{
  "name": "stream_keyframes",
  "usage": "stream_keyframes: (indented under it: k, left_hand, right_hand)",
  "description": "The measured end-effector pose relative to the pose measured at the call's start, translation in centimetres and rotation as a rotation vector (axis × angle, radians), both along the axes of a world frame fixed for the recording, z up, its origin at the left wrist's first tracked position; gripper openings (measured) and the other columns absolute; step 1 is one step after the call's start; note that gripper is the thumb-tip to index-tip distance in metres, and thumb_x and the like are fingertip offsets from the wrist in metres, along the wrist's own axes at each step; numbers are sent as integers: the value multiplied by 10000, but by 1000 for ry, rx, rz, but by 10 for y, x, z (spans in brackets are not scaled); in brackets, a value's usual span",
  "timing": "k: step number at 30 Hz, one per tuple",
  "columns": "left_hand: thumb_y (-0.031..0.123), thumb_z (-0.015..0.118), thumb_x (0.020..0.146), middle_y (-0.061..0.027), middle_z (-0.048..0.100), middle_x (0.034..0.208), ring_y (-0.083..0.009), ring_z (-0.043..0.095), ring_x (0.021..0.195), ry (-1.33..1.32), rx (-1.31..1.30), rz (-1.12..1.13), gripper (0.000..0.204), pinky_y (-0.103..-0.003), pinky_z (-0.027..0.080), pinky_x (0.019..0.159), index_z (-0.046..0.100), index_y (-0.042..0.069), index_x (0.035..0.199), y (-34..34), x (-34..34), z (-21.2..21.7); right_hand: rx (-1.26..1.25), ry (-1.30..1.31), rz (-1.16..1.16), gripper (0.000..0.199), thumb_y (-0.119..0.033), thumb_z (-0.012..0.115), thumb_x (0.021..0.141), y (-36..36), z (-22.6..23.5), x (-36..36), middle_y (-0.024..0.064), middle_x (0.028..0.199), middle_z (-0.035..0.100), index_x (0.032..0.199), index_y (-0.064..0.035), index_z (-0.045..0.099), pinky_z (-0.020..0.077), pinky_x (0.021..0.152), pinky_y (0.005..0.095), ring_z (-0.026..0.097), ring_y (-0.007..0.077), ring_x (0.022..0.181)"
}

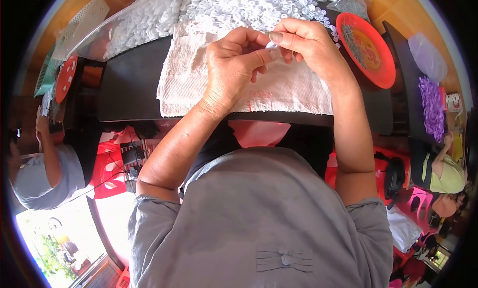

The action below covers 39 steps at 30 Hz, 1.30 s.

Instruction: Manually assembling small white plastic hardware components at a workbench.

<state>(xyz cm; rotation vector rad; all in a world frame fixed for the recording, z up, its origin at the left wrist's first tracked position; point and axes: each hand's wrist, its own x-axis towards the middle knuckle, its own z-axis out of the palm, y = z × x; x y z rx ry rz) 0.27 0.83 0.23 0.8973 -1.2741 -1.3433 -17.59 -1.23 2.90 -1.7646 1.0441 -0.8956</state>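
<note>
Above a cream towel [189,83], my left hand [234,61] and my right hand [308,44] meet, fingertips close together. Between their thumbs and fingers is a small white plastic piece [272,45], mostly covered, so its exact shape cannot be made out. Both hands look pinched on it. Just beyond them spreads a heap of small white looped plastic pieces [239,9]. To the right of my right hand lies a red plate [386,71] bearing many small grey metal-looking parts [354,44].
A clear bag of white pieces [142,31] lies at the far left of the dark table [129,83]. Purple pieces [432,108] and a translucent bag [427,56] rest on another table at the right. One person [47,173] sits left, another [445,171] right.
</note>
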Motion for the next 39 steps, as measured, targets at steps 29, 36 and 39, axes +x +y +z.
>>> stream_keyframes:
  k: [29, 36, 39]
  left_hand:
    - [-41, 721, 763, -7, 624, 733, -36, 542, 606, 130, -85, 56, 210, -174, 414, 485, 650, 20, 952, 1, 5, -6]
    - [-32, 730, 779, -18, 637, 764, -49, 561, 629, 92, -137, 47, 230, -176, 430, 517, 654, 20, 989, 4, 4, -4]
    - [-7, 737, 791, -19, 639, 775, -51, 559, 613, 75, -167, 40, 244, -173, 404, 479, 651, 22, 1018, 4, 4, -6]
  right_hand:
    - [105, -80, -45, 251, -257, 598, 919, 6, 8, 5, -5, 597, 559, 802, -40, 642, 345, 535, 205, 541, 72, 562]
    - [150, -98, -2, 273, -260, 599, 917, 5, 7, 2, -7, 583, 531, 760, -37, 615, 337, 529, 208, 520, 78, 544]
    - [185, -109, -16, 282, -261, 597, 915, 6, 10, 4, 0, 586, 529, 754, -29, 610, 341, 522, 210, 511, 82, 534]
